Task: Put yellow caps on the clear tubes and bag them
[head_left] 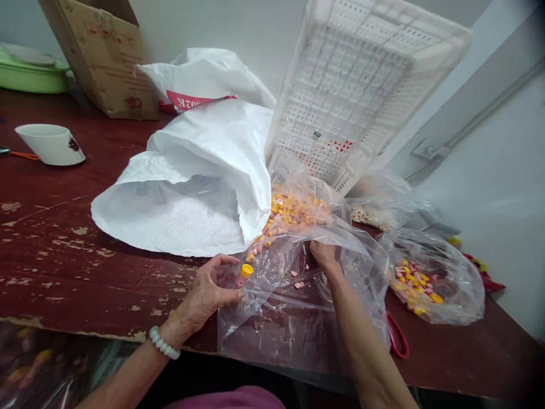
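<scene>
Between the thumb and fingers of my left hand point(209, 291) is a small clear tube with a yellow cap point(246, 272) and a pinkish band, held tilted. My left hand is closed on it, just in front of the white sack. My right hand point(324, 254) reaches into a clear plastic bag point(281, 318) lying on the table, and its fingers are hidden by the plastic and the wrist. Beyond it in the bag lies a heap of yellow caps point(293, 209) mixed with pink pieces. A few pink bits point(299, 285) are scattered nearer me.
The white sack point(238, 147) lies open at centre left, clear tubes showing inside. A white plastic crate point(361, 85) leans behind the heap. Another clear bag point(460, 284) of yellow and pink pieces and red scissors handles point(398, 338) are right. A white cup point(51, 145) and cardboard box point(110, 62) stand left.
</scene>
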The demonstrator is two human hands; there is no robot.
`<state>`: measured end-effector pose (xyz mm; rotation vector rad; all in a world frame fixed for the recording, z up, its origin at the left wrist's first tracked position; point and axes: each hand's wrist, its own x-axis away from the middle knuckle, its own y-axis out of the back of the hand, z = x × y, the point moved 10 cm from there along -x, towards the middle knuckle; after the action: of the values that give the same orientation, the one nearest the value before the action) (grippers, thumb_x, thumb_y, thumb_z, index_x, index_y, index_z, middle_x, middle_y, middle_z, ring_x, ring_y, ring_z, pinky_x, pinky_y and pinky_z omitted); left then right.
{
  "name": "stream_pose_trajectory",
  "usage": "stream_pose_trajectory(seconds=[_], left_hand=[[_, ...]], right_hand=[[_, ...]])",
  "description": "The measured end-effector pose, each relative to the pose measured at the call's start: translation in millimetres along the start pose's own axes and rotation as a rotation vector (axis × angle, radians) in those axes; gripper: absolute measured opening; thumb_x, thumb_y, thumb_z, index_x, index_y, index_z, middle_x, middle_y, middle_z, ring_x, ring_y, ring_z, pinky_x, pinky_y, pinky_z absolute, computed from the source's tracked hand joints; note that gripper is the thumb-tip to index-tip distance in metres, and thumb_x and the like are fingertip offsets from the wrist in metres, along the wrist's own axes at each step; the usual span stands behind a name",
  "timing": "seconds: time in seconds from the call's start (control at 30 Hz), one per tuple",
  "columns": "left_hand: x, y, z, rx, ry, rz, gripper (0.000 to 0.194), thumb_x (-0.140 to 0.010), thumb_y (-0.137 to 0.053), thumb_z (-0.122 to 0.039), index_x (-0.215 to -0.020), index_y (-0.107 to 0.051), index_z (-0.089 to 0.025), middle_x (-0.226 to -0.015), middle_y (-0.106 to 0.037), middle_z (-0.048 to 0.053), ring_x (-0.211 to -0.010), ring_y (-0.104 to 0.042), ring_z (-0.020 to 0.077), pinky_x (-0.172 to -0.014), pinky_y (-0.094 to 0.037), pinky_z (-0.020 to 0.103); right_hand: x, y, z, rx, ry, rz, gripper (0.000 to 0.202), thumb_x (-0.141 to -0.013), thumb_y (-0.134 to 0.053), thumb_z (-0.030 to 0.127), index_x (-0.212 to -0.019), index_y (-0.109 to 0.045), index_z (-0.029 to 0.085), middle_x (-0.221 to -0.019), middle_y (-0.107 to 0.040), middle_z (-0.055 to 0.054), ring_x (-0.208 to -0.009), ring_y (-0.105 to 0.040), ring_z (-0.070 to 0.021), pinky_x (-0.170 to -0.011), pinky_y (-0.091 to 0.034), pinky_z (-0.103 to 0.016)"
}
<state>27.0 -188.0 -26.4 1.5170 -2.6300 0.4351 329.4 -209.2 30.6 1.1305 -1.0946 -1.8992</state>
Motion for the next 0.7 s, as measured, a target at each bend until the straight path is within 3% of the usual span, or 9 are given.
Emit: stream_pose_trajectory(seconds=[0.1, 0.17, 0.33, 0.47, 0.57, 0.7], left_hand=[[-3.9, 1.9, -10.0, -0.075, -0.104, -0.030, 0.051, -0.047, -0.074, -0.007, -0.093, -0.053, -0.014, -0.071, -0.060, -0.003, -0.066, -0.058, 0.0105, -0.061, -0.045, 0.021], [-3.7, -2.6, -14.4, -0.121, -0.164, -0.003, 0.049, -0.050, -0.071, -0.007, -0.095, -0.053, -0.015, -0.073, -0.060, -0.002, -0.067, -0.057, 0.0102, -0.064, -0.046, 0.021], [9.2, -25.0, -23.5, -0.342, -0.274, 0.099, 0.043, -0.058, -0.068, -0.012, -0.098, -0.054, -0.015, -0.086, -0.062, 0.003, -0.074, -0.059, 0.0136, -0.066, -0.047, 0.024], [20.5, -35.1, -30.4, -0.446, -0.331, 0.130, 0.038, -0.062, -0.065, -0.012, -0.098, -0.056, -0.015, -0.081, -0.061, 0.001, -0.069, -0.056, 0.0121, -0.063, -0.046, 0.023], [22.6, -35.7, -29.8, -0.390, -0.326, 0.145, 0.037, -0.060, -0.064, -0.009, -0.096, -0.057, -0.015, -0.083, -0.062, 0.001, -0.070, -0.057, 0.0120, -0.063, -0.046, 0.022], [20.4, -33.2, -26.2, -0.328, -0.300, 0.148, 0.036, -0.058, -0.065, -0.007, -0.093, -0.057, -0.014, -0.084, -0.062, 0.001, -0.069, -0.056, 0.0110, -0.062, -0.045, 0.021]], right_hand=[[34.1, 7.5, 6.1, -0.182, -0.071, 0.009, 0.037, -0.085, -0.040, 0.036, -0.104, -0.060, 0.012, -0.091, -0.068, -0.014, -0.086, -0.063, -0.0249, -0.075, -0.050, -0.039], [62.5, 13.3, 22.6, -0.374, -0.117, 0.027, 0.039, -0.087, -0.038, 0.040, -0.110, -0.055, 0.014, -0.091, -0.068, -0.011, -0.079, -0.064, -0.0208, -0.068, -0.052, -0.035], [107.9, 32.0, 99.5, -0.988, -0.090, 0.054, 0.028, -0.084, -0.054, 0.033, -0.109, -0.051, 0.022, -0.097, -0.064, -0.005, -0.083, -0.062, -0.0147, -0.073, -0.051, -0.029], [114.4, 39.7, 140.1, -0.898, 0.081, 0.138, 0.024, -0.084, -0.055, 0.026, -0.107, -0.052, 0.023, -0.095, -0.062, -0.004, -0.083, -0.059, -0.0136, -0.074, -0.049, -0.029], [114.6, 45.7, 144.5, -0.777, 0.158, 0.161, 0.031, -0.084, -0.055, 0.025, -0.115, -0.049, 0.025, -0.106, -0.060, -0.005, -0.090, -0.058, -0.0154, -0.080, -0.048, -0.032], [117.7, 52.0, 148.3, -0.687, 0.247, 0.129, 0.025, -0.087, -0.051, 0.030, -0.112, -0.052, 0.025, -0.129, -0.047, -0.008, -0.117, -0.046, -0.0207, -0.094, -0.041, -0.039]])
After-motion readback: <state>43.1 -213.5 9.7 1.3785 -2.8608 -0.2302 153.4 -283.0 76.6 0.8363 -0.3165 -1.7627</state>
